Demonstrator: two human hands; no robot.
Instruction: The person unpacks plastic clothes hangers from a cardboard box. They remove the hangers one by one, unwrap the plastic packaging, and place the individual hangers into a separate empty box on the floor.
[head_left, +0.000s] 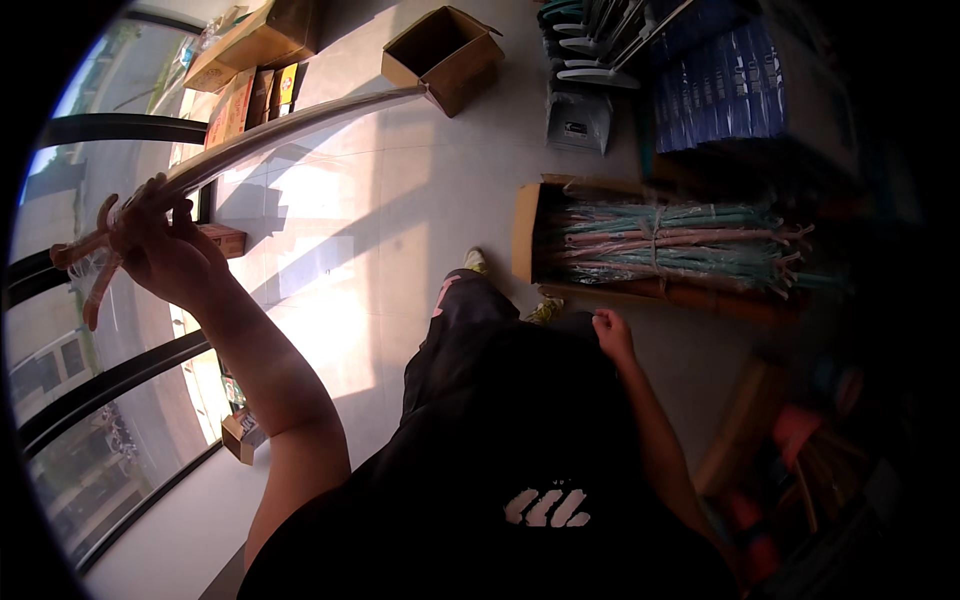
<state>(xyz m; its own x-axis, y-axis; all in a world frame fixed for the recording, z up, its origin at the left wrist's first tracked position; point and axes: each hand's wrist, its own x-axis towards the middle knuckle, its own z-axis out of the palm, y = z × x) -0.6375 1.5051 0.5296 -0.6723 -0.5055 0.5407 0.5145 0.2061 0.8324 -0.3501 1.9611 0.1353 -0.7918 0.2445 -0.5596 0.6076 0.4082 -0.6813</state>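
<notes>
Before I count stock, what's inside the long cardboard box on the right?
The long cardboard box holds plastic-wrapped pink and green rods, tied around the middle. Its bottom and anything beneath the top rods are hidden.

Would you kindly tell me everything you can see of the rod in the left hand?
The rod is long, slim and brownish-pink, sleeved in what looks like clear film. Prongs stick out at its near end, beside the left hand gripping it. It slants toward the box; whether its far tip touches is unclear.
</notes>
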